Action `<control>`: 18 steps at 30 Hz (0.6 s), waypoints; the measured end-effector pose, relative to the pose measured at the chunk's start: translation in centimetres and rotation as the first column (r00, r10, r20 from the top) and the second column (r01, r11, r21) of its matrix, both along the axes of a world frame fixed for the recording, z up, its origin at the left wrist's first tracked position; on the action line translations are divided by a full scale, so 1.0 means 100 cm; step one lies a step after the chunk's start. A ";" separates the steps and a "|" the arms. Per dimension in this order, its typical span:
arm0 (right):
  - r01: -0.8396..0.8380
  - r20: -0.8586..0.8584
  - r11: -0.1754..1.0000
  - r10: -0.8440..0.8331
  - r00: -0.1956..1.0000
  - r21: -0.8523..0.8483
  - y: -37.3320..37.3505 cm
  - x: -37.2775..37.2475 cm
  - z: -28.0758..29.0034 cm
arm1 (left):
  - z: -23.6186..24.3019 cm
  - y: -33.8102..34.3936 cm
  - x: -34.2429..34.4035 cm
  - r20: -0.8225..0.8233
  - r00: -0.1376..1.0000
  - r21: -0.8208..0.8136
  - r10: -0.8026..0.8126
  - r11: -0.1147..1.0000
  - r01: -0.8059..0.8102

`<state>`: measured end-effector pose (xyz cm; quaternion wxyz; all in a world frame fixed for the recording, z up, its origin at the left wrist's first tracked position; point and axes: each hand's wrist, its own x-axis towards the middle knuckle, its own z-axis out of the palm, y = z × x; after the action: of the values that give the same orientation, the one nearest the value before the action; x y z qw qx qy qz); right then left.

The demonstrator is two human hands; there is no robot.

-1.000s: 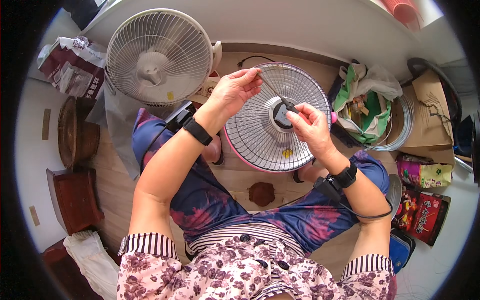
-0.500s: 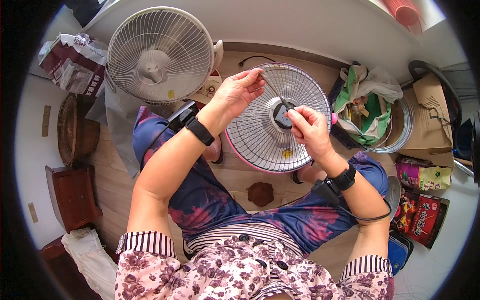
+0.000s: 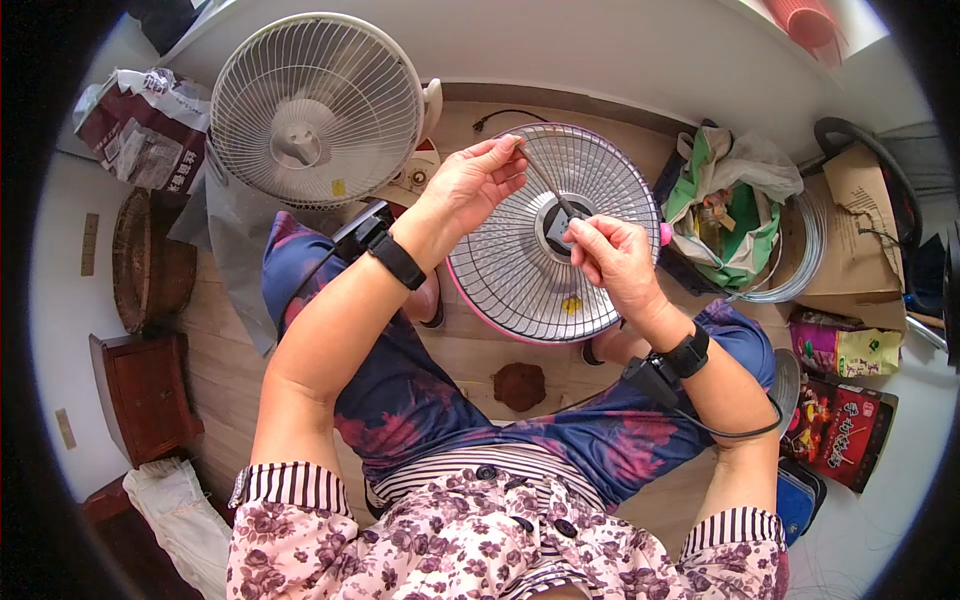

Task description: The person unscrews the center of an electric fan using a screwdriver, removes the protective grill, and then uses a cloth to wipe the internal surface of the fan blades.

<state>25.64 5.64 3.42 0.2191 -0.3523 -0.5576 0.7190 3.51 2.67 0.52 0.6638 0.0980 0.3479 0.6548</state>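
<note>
My left hand (image 3: 478,180) pinches the upper end of a thin greyish rod (image 3: 543,174) between thumb and fingers. Toward my right hand the rod runs into a thicker dark end. The thumb and fingers of my right hand (image 3: 612,258) close on that end; its exact kind cannot be made out. Both hands are above a round heater or fan (image 3: 520,293) with a wire grille, a pink rim and a dark centre badge, standing between my knees. My hands and the rod cover part of its grille.
A white fan (image 3: 320,175) stands at the far left, beside a maroon-and-white bag (image 3: 145,135). At the right are a green-and-white bag (image 3: 715,200), coiled wire (image 3: 810,250), a cardboard box (image 3: 862,225) and a red box (image 3: 838,430). A brown stool (image 3: 140,395) stands left.
Both hands keep hold of the rod in nearly the same pose. My right hand has shifted very slightly left; the whole view has moved a little.
</note>
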 end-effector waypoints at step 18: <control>0.098 -0.023 0.993 -0.096 0.995 0.063 0.002 -0.003 -0.010 | 0.009 0.000 -0.001 -0.081 0.997 0.042 -0.016 0.999 0.019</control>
<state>25.33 5.81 2.45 0.2705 -0.3646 -0.5602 0.6929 3.44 2.68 1.40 0.6526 0.1417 0.3597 0.6517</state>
